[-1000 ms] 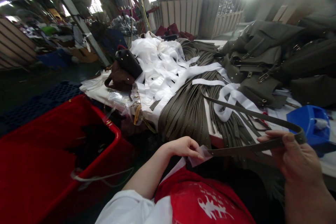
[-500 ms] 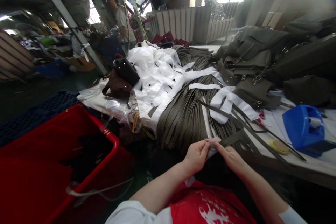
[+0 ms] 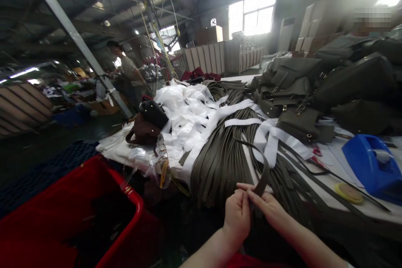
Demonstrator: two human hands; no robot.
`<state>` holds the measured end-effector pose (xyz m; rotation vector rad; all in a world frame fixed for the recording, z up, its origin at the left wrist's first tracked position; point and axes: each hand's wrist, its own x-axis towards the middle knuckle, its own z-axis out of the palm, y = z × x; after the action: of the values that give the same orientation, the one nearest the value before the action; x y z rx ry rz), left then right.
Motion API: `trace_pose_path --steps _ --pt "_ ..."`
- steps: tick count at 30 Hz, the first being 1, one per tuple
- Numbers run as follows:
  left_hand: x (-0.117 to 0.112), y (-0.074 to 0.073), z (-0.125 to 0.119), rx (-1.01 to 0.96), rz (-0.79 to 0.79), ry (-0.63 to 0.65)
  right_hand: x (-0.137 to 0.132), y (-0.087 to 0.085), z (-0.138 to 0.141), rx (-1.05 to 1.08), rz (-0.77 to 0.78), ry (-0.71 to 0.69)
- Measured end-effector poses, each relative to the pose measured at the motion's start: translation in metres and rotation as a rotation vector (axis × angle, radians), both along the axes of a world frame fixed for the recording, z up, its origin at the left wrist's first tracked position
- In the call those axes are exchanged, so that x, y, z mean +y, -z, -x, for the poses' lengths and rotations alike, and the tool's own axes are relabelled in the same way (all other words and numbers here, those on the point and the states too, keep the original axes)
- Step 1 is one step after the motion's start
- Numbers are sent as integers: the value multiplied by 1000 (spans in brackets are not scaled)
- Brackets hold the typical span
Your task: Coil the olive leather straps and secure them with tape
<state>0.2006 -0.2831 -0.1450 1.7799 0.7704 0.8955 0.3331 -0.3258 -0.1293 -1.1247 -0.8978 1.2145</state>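
Observation:
At the near edge of the table my left hand (image 3: 238, 213) and my right hand (image 3: 270, 206) meet, fingers pinched together on one olive-green strap (image 3: 264, 173). The strap curves up from between them and back over the pile. Just beyond lies a thick fan of similar olive straps (image 3: 216, 171), with small metal dots along some of them. White strips (image 3: 241, 122) lie across the fan. My fingers hide the part of the strap that they grip.
A red bin (image 3: 136, 203) stands at left, dark things inside. White material (image 3: 185, 109), a brown bag (image 3: 143, 130) and olive bags (image 3: 298, 121) cover the table. A blue container (image 3: 370, 167) and yellow tape roll (image 3: 348, 192) lie right. A person (image 3: 128, 71) stands far left.
The view has tilted up. My hands held something pale and see-through; now the olive strap is between them, lifted in a curve. The person at back left has turned or shifted slightly.

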Motion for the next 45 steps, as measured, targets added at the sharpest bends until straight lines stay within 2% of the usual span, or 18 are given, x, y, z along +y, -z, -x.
trace_pose_path --steps 2,4,6,8,10,13,16,18,20,22,24,27,29,32,36,38,41,45 --pt "-3 2 6 0 -68 23 -9 -18 0 171 -45 -40" --pt "-7 10 13 46 -109 73 -24 -46 -10 314 -116 -50" --pt "-12 21 18 109 -140 109 -39 -72 -24 314 -200 -21" --pt "-15 34 19 145 -95 113 -49 -87 -34 225 -213 68" --pt "-16 43 16 117 18 83 -50 -86 -34 137 -132 169" --pt "-15 47 6 10 135 45 -40 -62 -17 -26 -68 175" --pt "-11 41 -1 -31 59 -16 -26 -35 5 -252 -87 45" --pt "-10 36 -2 -14 -68 -86 -21 -28 9 -290 -56 -28" --pt "-10 31 0 23 -166 -91 -22 -35 3 -161 -24 -34" --pt "-12 27 4 78 -178 -28 -29 -52 -13 67 -33 27" --pt "-14 26 8 130 -158 37 -38 -74 -31 214 -124 125" --pt "-18 26 14 159 -116 96 -51 -100 -48 126 -297 291" --pt "-20 25 15 149 -47 127 -56 -105 -47 34 -277 350" --pt "-22 17 13 91 30 152 -53 -92 -35 -31 -155 315" --pt "-23 -2 6 12 -24 127 -41 -54 -11 -184 -99 149" --pt "-24 -7 2 12 -57 99 -38 -37 -3 -249 -72 57" --pt "-24 -1 0 70 -104 78 -38 -25 -6 -235 -30 16" --pt "-21 17 4 169 -102 72 -40 -30 -37 138 50 170"
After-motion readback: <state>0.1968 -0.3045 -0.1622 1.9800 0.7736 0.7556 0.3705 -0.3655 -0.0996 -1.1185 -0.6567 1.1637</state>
